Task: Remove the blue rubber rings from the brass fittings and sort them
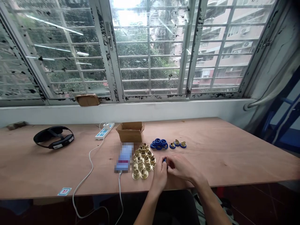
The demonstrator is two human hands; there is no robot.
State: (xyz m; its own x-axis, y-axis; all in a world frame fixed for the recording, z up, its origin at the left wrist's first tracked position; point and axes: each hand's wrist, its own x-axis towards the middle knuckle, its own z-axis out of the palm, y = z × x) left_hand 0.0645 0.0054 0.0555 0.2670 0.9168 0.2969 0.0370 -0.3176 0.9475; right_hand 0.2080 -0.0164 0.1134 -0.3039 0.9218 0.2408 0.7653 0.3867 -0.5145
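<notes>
Through the head camera I see both of my hands together over the near part of the surface [225, 156], fingertips meeting. With the left hand [161, 172] I grasp a small blue ring [164, 160]; the fingers of the right hand [181, 167] are closed on it from the other side, so each grip is on the same thing. My fingers cover most of the ring, and I cannot tell whether anything sits inside it.

Just beside my left hand lies a heap of gold pieces [146, 158], shiny, with round bases. Beyond my hands there is a cluster of loose rings [159, 147], blue and partly overlapping. Just right of that cluster I have three gold-and-blue sets [177, 142] grouped close together, each a gold piece seated on a blue ring.

A phone [124, 157] lies left of the gold heap, its screen blurred out, with a white cord [120, 187] running from its near end over the edge. Behind it stands a box [129, 135] of brown cardboard, and next to that a power strip [104, 131] with a plug in it. Farther left I see a black headset [54, 144], and a label [64, 191] near the front edge.
</notes>
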